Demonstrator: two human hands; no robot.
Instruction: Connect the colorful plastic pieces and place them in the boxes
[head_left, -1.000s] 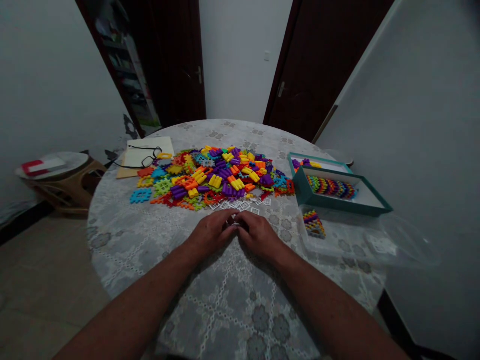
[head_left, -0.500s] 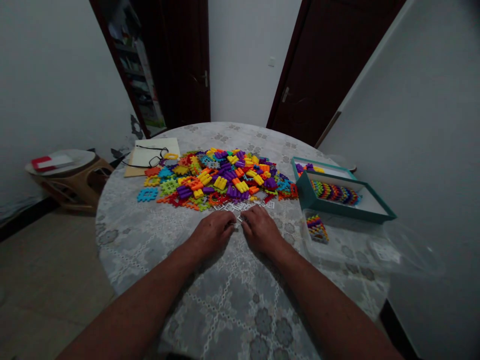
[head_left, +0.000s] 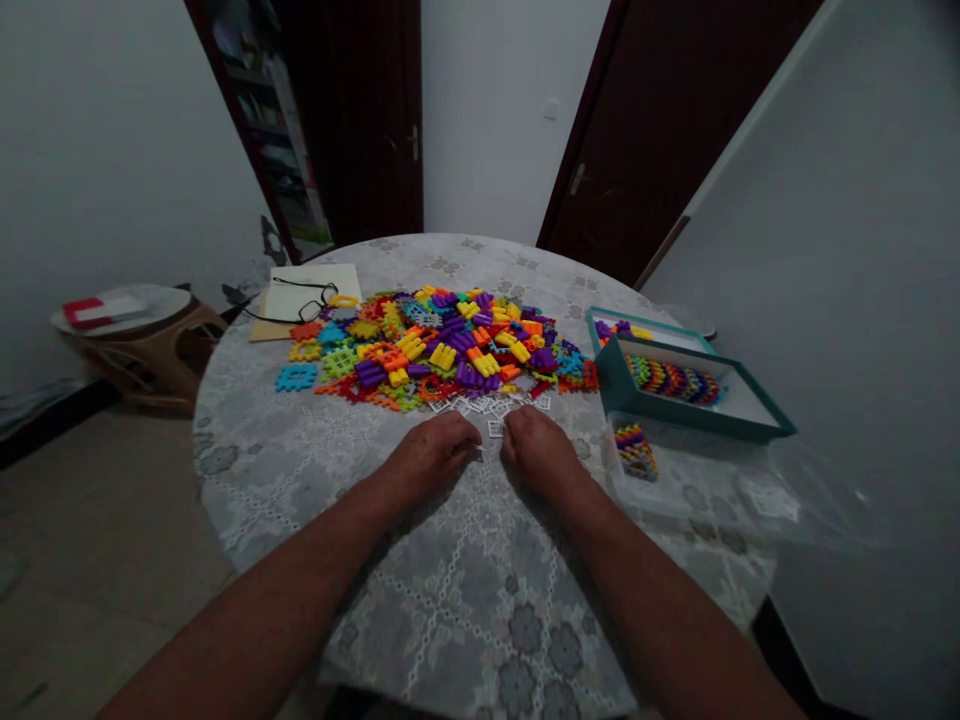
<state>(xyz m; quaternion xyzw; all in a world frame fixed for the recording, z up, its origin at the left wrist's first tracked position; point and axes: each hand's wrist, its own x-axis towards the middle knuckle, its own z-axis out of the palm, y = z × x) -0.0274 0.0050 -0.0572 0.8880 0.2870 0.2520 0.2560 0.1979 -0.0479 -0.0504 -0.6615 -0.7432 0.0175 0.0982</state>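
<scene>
My left hand (head_left: 435,450) is closed in a pinch just above the patterned tablecloth, with a sliver of white plastic piece at its fingertips. A short gap to the right, my right hand (head_left: 544,452) has its fingers curled together. A small white square lattice piece (head_left: 496,429) shows at the tips of those fingers; part of it is hidden. Just beyond both hands lie several more white lattice pieces (head_left: 476,405). They border a large heap of coloured plastic building pieces (head_left: 457,345) in purple, yellow, orange, red, green and blue.
Eyeglasses (head_left: 309,310) rest on papers (head_left: 337,283) at the back left. On the right stand a teal box (head_left: 697,425) holding a row of joined coloured pieces, its lid (head_left: 660,332), and a clear plastic container (head_left: 630,490) with more pieces. A stool (head_left: 150,350) is beyond the table's left edge.
My hands have moved apart, the right one shifting slightly rightward. A white square piece now shows more plainly beside the right fingertips. The view has tilted slightly.
</scene>
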